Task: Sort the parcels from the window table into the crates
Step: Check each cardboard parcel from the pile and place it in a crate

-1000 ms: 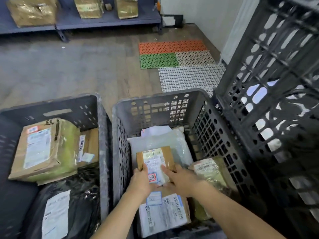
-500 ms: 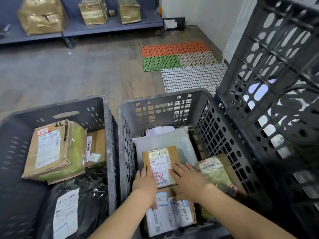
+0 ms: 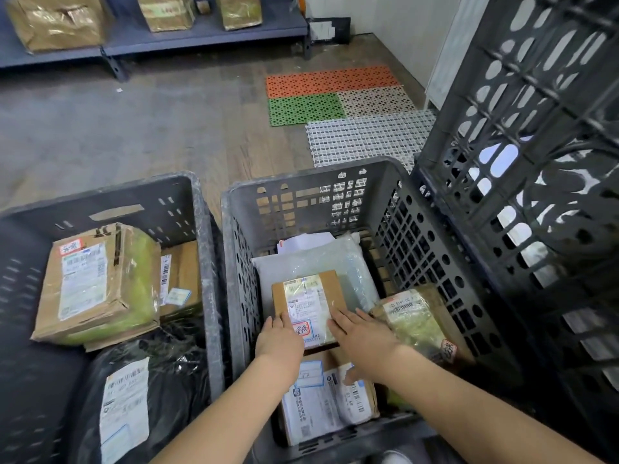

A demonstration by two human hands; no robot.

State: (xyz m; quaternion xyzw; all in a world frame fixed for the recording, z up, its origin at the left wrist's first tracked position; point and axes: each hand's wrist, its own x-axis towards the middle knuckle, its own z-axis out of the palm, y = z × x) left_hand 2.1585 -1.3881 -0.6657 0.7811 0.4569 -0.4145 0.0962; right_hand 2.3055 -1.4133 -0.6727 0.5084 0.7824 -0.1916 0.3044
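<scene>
A small brown box with a white label lies on a white bubble mailer inside the middle grey crate. My left hand rests with straight fingers on the box's near left corner. My right hand lies flat on its near right edge. Beside the box are a green-taped parcel and, nearer me, a labelled carton. The left grey crate holds a brown box with green tape and a black bag parcel.
A tall dark crate stands on end against the middle crate's right side. Perforated floor mats lie beyond the crates. At the back, a low blue-grey shelf carries several taped cartons. Bare wooden floor lies between.
My fingers have gone from curled round the small box's near corners to lying flat on it. The box has stayed on the mailer, and the view has shifted slightly.
</scene>
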